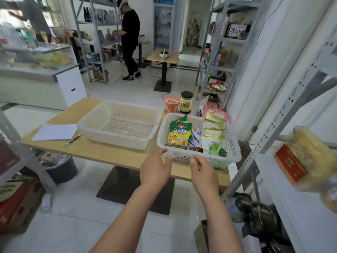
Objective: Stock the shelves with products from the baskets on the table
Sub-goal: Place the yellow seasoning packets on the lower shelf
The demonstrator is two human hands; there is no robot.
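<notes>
White floor tiles [73,225] lie nearest, w/ 2 bare forearms reaching fwd over them. L hand [155,170]: fingers nearly straight, slightly spread, thumb and fingertips against the near L corner of the small white basket [235,155], not wrapped round it. R hand [203,173]: fingers loosely curled right at the basket's near wall, gripping nothing. The small white basket sits on the near R end of the wood table [109,152]. It holds yellow-green seasoning packs [179,136] on the L, white-gold packs [214,141] standing in a row on the R, and dark packs [195,136] btwn. Just to its L sits the bigger cream basket [116,136]. Further L are paper sheets [56,132] w/ a pen [73,140] beside. Behind the small basket are an orange cup [171,105] and a dark-lidded jar [186,103], side by side. At R is grey metal shelving [291,110] w/ a noodle pack [308,157] on 1 shelf. Far back, a person in black [129,37] stands at a 2nd rack [79,33].
</notes>
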